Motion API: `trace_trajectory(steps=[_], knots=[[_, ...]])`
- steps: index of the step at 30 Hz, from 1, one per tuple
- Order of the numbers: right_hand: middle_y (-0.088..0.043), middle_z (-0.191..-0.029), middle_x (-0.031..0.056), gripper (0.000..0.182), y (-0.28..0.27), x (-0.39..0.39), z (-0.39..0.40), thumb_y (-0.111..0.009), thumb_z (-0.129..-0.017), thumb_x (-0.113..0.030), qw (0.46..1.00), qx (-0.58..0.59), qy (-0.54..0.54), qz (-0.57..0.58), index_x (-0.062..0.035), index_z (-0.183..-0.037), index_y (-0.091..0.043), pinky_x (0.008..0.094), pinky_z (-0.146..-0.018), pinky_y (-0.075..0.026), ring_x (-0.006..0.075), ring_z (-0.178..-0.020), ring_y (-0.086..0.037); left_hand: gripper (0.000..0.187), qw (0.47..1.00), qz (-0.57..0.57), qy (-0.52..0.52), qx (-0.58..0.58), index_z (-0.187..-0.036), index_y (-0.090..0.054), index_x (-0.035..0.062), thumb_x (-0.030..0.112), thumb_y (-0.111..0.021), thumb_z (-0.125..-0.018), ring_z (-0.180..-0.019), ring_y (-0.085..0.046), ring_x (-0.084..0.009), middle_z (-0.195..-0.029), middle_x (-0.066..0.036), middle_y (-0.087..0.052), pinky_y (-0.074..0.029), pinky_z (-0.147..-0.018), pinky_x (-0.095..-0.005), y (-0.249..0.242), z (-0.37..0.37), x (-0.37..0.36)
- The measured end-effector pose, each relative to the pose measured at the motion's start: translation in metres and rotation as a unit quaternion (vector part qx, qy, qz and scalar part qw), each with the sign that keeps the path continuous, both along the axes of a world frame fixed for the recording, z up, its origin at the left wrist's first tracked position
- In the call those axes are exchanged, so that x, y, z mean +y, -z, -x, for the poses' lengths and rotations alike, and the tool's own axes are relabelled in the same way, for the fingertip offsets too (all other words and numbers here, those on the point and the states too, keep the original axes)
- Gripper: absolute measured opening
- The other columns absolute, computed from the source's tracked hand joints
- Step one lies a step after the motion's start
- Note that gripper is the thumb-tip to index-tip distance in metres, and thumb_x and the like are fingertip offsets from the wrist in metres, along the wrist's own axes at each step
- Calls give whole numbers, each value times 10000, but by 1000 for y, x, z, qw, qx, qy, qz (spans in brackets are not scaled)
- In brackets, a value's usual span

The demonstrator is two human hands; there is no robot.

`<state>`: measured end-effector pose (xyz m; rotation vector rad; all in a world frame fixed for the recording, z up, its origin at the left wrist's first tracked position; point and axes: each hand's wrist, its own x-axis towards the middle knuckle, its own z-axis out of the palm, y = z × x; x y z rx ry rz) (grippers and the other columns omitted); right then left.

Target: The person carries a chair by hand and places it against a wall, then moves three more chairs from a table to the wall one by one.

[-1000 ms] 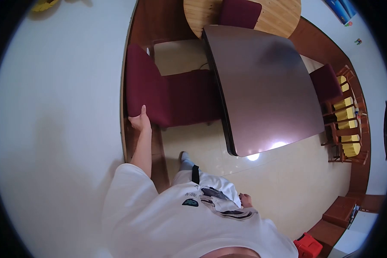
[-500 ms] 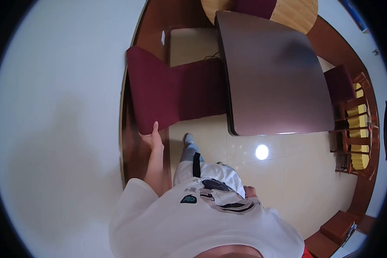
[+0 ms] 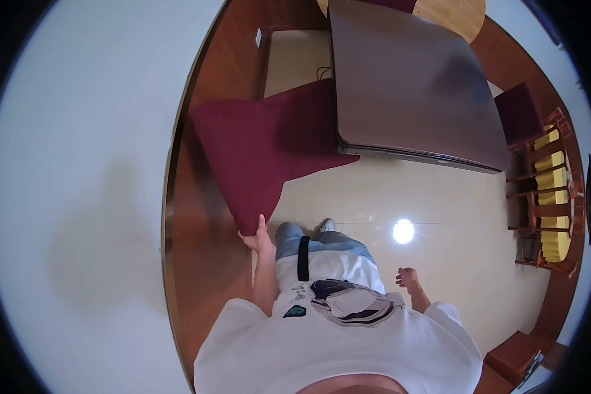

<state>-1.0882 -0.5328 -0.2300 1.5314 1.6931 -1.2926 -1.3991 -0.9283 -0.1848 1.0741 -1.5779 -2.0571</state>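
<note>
A chair (image 3: 243,157) in a maroon cloth cover stands at the left of the head view. It is turned at an angle, and part of its seat is hidden by the dark brown table (image 3: 400,79). My left hand (image 3: 260,239) grips the near top corner of the chair's back, thumb on one side and fingers wrapped behind. My right hand (image 3: 407,278) hangs at my right side over the floor, fingers loosely apart, holding nothing.
A wood-panelled wall (image 3: 197,223) runs close along the left. Another maroon-covered chair (image 3: 519,113) is beyond the table. Wooden chairs (image 3: 548,207) with yellow cloth line the right, and a brown wooden cabinet (image 3: 515,354) stands lower right. Tiled floor (image 3: 354,197) lies between.
The chair has swung round, its held corner coming nearer to me with my left hand still on it. My right hand has moved outward from my body. The view has shifted forward.
</note>
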Motion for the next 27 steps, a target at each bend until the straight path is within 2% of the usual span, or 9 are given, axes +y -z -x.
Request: trace_trajectory(steps=[4, 6, 7, 9, 12, 13, 19, 25, 27], knots=[[-629, -802, 104, 289, 1, -21, -43, -507, -853, -275, 1000, -23, 2, -2, -16, -975, -543, 335, -534, -479, 209, -628, -625, 582, 999, 36, 1, 8, -1142, -433, -9, 76, -790, -691, -998, -572, -268, -1140, -153, -541, -513, -862, -401, 11, -31, -22], [-632, -818, 109, 300, 7, -39, -65, -510, -858, -291, 1000, -23, 8, -5, -16, -974, -542, 342, -537, -482, 215, -640, -633, 579, 986, 160, 21, -32, -1102, -480, -19, 134, -823, -661, -967, -584, -239, -1082, -147, -582, -491, -850, -372, 31, -53, -43], [-634, -821, 112, 308, 8, -51, -75, -513, -858, -298, 1000, -10, 5, -2, -16, -979, -545, 344, -538, -483, 217, -639, -634, 579, 987, 158, 26, -27, -1102, -480, -19, 135, -823, -661, -967, -584, -239, -1082, -147, -582, -491, -850, -372, 29, -69, -54], [-635, -823, 114, 315, 4, -78, -105, -517, -859, -304, 1000, 5, 10, -3, -16, -984, -548, 345, -538, -485, 220, -638, -636, 610, 989, 111, 70, -73, -1208, -369, 17, -11, -736, -722, -1070, -535, -294, -1230, -164, -451, -555, -823, -428, 22, -114, -82], [-638, -830, 112, 323, -8, -112, -149, -516, -861, -311, 999, -7, -42, 1, -16, -986, -557, 346, -546, -489, 221, -639, -640, 610, 994, 88, 61, -24, -1206, -376, 10, -19, -738, -715, -1064, -538, -289, -1224, -169, -458, -560, -805, -413, 34, -175, -117], [-640, -835, 110, 327, -12, -119, -160, -516, -862, -311, 998, -15, -65, 6, -13, -989, -561, 343, -550, -491, 219, -641, -641, 612, 994, 113, 14, -7, -1098, -509, -19, 164, -846, -621, -937, -602, -268, -1056, -164, -616, -471, -840, -356, 29, -195, -124], [-640, -890, 113, 345, -46, -137, -211, -530, -873, -316, 993, -12, -118, -16, -10, -1029, -566, 333, -591, -494, 215, -671, -637, 646, 989, 146, 24, -12, -1120, -501, -37, 156, -847, -610, -966, -592, -261, -1087, -178, -598, -466, -853, -352, 24, -306, -189], [-643, -885, 119, 365, -37, -123, -234, -533, -876, -319, 993, 44, -112, 13, 2, -1046, -562, 341, -612, -507, 214, -707, -644, 583, 992, 125, 9, -25, -1097, -487, -36, 94, -825, -640, -969, -578, -245, -1079, -154, -578, -462, -853, -348, -2, -415, -203], [-645, -863, 112, 372, -25, -109, -235, -532, -877, -330, 989, 96, -105, 51, 3, -1039, -568, 323, -608, -498, 194, -704, -639, 547, 999, 39, -1, -32, -1093, -485, -29, 56, -805, -657, -971, -573, -230, -1075, -140, -573, -463, -848, -337, -18, -459, -193]])
